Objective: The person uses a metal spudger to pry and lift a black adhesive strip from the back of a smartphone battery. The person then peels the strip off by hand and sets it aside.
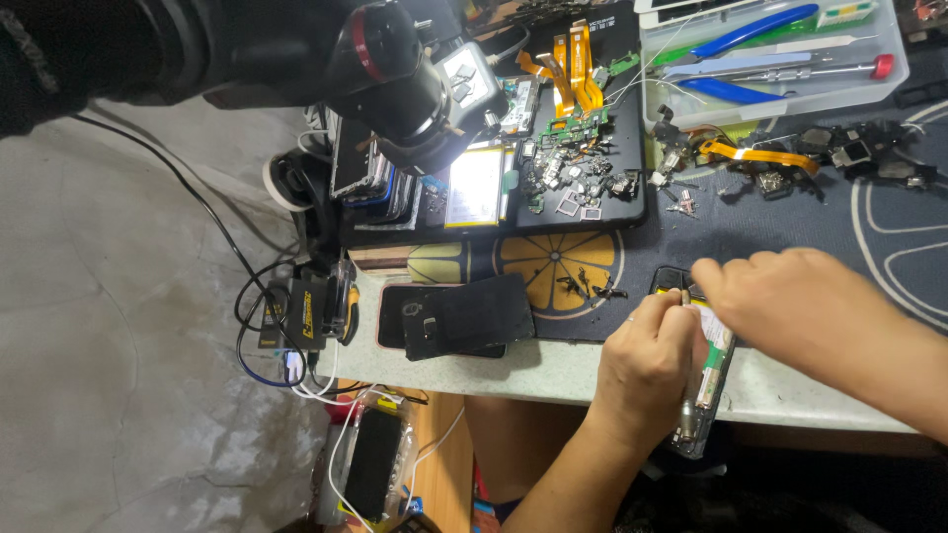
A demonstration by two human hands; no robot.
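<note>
Down at the lower right of the frame, an opened phone (713, 370) lay at the near edge of the table (553, 365), its back off so that a pale battery and a strip of green circuit board showed inside the dark frame; its lower end hung just past the table's edge. The left hand (647, 370) was closed around a slim metal screwdriver (683, 395), the tip held up near the phone's upper end. The right hand (780, 291) came in from the right with its fingers curled and pressed down on the top of the phone, though whether it pinched anything could not be told.

Left of the hands, a black phone back cover (464, 316) rested on top of another phone, and a few tiny dark parts (588, 286) were scattered on the orange-slice mat (558, 262). Higher up, a black tray (592, 128) carried small circuit boards, orange flex cables and a battery. A clear box (770, 59) at the upper right held blue-handled pliers and tweezers. A black microscope (405, 79) with a lit ring reached in from the upper left, covering part of the tray. Cables trailed off the table's left end
</note>
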